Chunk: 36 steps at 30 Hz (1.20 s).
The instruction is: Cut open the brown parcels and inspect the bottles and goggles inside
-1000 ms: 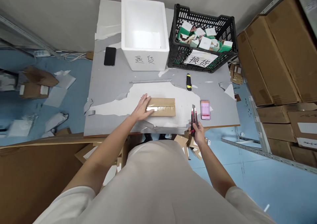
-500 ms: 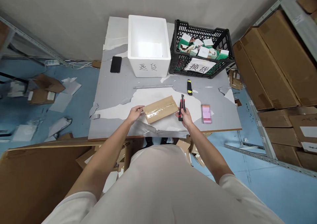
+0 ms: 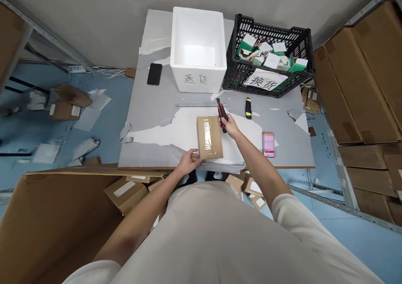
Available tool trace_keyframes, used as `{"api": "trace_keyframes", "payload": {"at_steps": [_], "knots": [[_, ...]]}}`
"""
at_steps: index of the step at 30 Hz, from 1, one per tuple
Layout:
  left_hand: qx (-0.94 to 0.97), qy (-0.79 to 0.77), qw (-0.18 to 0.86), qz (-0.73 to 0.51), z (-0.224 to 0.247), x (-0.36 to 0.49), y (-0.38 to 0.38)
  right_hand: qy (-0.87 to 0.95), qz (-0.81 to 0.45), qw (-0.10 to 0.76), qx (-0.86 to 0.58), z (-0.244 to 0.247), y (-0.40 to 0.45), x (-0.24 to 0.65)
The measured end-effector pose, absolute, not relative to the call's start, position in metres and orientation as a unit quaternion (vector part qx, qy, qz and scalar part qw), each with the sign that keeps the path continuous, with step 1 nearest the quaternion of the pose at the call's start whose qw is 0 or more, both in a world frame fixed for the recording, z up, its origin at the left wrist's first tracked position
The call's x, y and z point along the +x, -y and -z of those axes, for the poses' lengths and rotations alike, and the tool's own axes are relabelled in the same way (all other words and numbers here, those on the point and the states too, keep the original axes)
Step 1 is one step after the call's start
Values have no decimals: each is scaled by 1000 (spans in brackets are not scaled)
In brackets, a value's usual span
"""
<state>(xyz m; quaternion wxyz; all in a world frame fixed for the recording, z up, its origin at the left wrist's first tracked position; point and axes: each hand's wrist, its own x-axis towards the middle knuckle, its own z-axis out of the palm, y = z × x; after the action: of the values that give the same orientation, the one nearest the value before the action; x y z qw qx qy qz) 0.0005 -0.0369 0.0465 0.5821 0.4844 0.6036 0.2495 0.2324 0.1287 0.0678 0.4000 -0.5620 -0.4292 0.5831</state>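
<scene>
From my post behind the head camera, I have the box near the middle of the tabletop, close to its near edge, long side running near to far, with a band of shiny tape facing up. Its place right in front of the body puts it in easy reach of both grips.

My left hand is at its near left corner, fingers partly curled against it, which would steady that end; I cannot tell whether they pinch the corner or only rest on it. My right hand is wrapped firmly around the red and black cutter, just beside the box's far right corner. Its tip points far, away from the body, likely the safer way to carry it; whether blade is out, I cannot tell.

The yellow and black knife and the pink phone lie to the right, apart from the box, leaving my hands room. The black phone lies far left. The white bin and the crate stand side by side at the far edge, labels facing me, presumably to be read from here.
</scene>
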Motion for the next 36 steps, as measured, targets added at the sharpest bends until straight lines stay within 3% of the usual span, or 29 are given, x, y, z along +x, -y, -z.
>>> {"api": "trace_keyframes", "payload": {"at_steps": [7,11,17,29,36], "knots": [[547,-620,515,-228,-59,-20,-38,375,-544,441,-607,-88,-58,251],[588,-625,452,-244,-60,-17,-106,247,-587,466,-614,-91,13,258],[630,-577,464,-235,-48,-4,-160,75,-657,464,-590,-84,68,237],[557,-650,428,-290,-40,-46,-107,129,-624,486,-598,-73,6,259],[424,-682,488,-343,-42,-53,-41,213,-622,481,-580,-78,-60,267]]}}
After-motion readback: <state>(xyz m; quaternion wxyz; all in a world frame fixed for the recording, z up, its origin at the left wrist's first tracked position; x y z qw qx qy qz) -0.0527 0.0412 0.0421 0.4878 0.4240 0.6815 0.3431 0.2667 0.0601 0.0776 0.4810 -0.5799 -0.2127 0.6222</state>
